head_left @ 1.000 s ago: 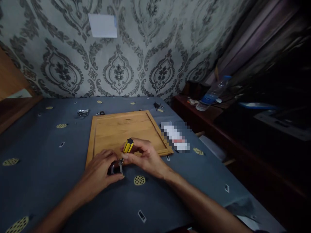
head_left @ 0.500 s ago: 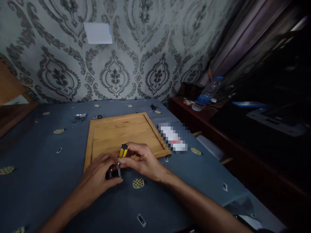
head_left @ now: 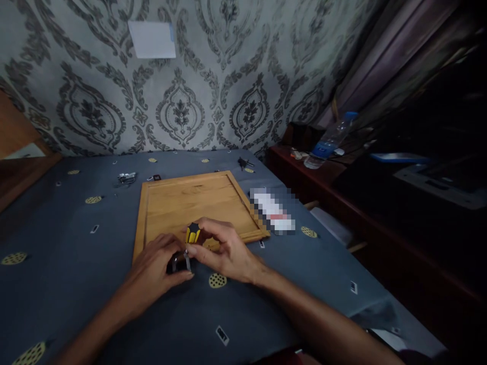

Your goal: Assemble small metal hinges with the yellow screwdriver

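Observation:
My right hand [head_left: 228, 251] pinches the black and yellow handle of a screwdriver [head_left: 193, 233], held roughly upright; its tip is hidden from me. Beside it, my left hand [head_left: 160, 266] curls its fingers and thumb around a shiny hinge-like metal fitting [head_left: 182, 262], partly covered by the fingers. The screwdriver stands over this fitting, at the near edge of a wooden cabinet door [head_left: 186, 197]. That framed door lies flat on the table beyond both hands.
Dark patterned cloth covers the table [head_left: 95, 284]. Behind the door lie metal parts [head_left: 127, 177] and a small black object [head_left: 243, 162]. A blurred-out white packet [head_left: 272, 210] is on the right. A water bottle [head_left: 327, 144] stands on the reddish side surface.
The camera view has tilted slightly, shifting the scene a little upward. Both hands keep their hold; the screwdriver handle looks slightly turned.

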Demonstrator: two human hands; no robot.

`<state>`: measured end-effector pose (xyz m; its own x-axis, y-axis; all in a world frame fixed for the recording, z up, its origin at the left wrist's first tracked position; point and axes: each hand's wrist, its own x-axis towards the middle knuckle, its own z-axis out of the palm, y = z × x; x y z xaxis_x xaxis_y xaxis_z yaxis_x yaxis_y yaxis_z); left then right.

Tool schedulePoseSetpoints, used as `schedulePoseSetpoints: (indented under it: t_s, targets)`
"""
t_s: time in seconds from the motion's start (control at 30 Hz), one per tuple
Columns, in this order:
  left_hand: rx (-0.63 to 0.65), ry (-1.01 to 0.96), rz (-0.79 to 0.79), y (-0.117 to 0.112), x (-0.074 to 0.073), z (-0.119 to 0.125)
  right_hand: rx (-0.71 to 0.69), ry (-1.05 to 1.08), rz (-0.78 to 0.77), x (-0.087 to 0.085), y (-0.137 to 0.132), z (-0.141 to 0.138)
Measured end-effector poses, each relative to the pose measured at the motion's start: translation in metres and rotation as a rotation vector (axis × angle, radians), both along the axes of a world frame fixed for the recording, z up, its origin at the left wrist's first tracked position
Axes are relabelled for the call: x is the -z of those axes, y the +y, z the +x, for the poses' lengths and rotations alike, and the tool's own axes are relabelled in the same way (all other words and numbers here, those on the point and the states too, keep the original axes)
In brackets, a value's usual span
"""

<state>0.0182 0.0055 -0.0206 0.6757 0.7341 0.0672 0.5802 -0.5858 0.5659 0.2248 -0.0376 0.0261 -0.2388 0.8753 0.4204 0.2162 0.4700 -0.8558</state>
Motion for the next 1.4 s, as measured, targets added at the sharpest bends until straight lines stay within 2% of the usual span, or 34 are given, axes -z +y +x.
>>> schedulePoseSetpoints:
  t_s: [0.13,0.3,0.4,0.57,0.8,1.13,1.4]
  targets:
    - [-0.007,0.017,-0.023,-0.001,-0.008,0.001,-0.052,0.047,-0.007,0.003,0.000,0.002]
    - [0.026,0.044,-0.022,-0.002,-0.016,0.002,-0.011,0.089,-0.025,0.006,0.001,0.002]
    - [0.014,0.067,-0.025,-0.002,-0.016,0.002,-0.006,0.080,0.020,0.004,0.001,0.002]
    - [0.022,0.040,-0.022,-0.001,-0.014,0.002,0.017,0.099,-0.068,0.006,0.000,0.002]
    - [0.020,0.017,-0.017,-0.002,-0.014,0.002,0.017,0.088,-0.099,0.004,-0.002,0.003]
    - [0.015,0.037,-0.005,-0.002,-0.013,0.002,-0.011,0.120,-0.077,0.005,0.000,0.003]
    - [0.032,0.040,0.008,-0.002,-0.012,0.002,0.031,0.123,-0.045,0.007,-0.002,0.002]
